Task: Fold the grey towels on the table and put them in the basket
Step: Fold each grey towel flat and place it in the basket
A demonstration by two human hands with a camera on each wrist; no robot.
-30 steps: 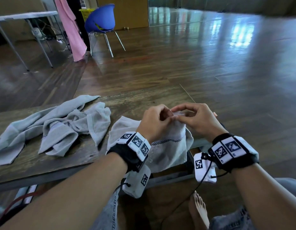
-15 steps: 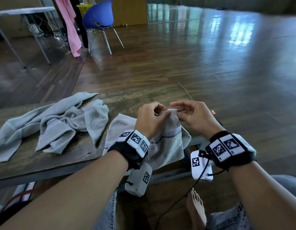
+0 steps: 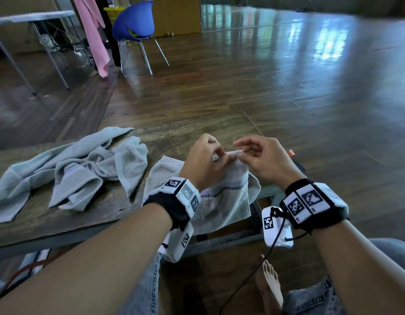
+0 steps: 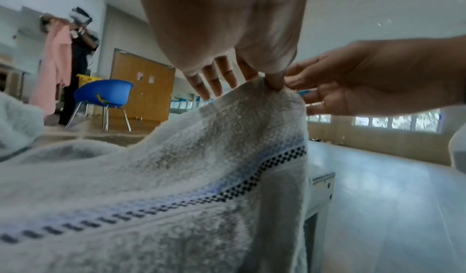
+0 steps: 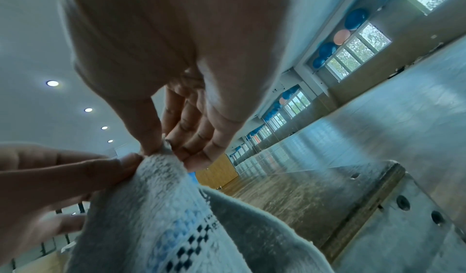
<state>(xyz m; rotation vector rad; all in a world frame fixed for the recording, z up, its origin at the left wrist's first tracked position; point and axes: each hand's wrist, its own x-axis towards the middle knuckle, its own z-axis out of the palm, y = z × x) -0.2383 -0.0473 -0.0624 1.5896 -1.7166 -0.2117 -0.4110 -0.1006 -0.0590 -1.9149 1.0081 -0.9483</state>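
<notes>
Inspection runs left to right, with the wooden table (image 3: 60,214) as the reference. On the table's left half lies a heap of crumpled grey towels (image 3: 69,169), unfolded and untouched by either hand. At the table's right near corner, one grey towel (image 3: 222,201) with a checked border stripe is lifted at its top edge, its lower part draped over the table's front edge. The left hand (image 3: 206,162) pinches that top edge between thumb and forefinger, the other fingers extended; the left wrist view confirms the pinch. Immediately to its right, the right hand (image 3: 262,160) pinches the same edge, thumb against fingertips, the two hands nearly touching. Judged progress: early. No folded towel is visible anywhere on the table, and the towel in hand appears only to be having its edge or corner located, so the first fold is apparently not yet made. Remaining: fold this towel, fold those in the heap, and place all in the basket. A yellow basket (image 3: 113,12) stands well beyond the table, behind the blue chair (image 3: 135,21); whether it is the intended one cannot be told. Markings: the wrist units carry black-and-white square code tags only; no legible brand or writing is seen.
</notes>
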